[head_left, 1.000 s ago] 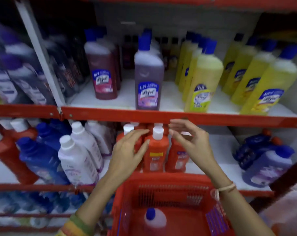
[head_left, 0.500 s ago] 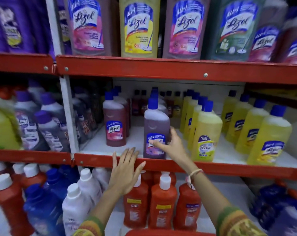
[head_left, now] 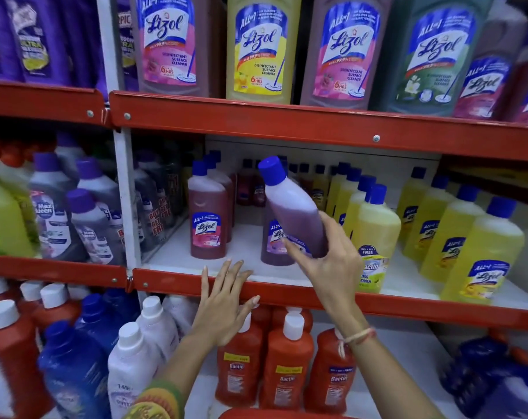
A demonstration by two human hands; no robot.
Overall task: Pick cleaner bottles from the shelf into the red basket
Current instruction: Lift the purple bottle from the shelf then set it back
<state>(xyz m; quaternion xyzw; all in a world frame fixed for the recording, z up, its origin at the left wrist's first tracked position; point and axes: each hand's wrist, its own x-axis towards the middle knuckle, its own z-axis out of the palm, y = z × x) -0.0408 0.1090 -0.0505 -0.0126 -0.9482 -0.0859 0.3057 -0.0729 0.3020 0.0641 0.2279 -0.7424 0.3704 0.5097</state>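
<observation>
The right hand (head_left: 326, 255) is gripping a purple bottle (head_left: 293, 207) by its lower half, holding it tilted above the middle shelf (head_left: 286, 294), cap leaning left. The left hand (head_left: 223, 306) is lying flat with fingers spread against that shelf's red edge. The red basket (head_left: 274, 415) is peeking in at the bottom.

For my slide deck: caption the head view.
Right hand lifts purple cleaner bottle off shelf; left hand open.
</observation>
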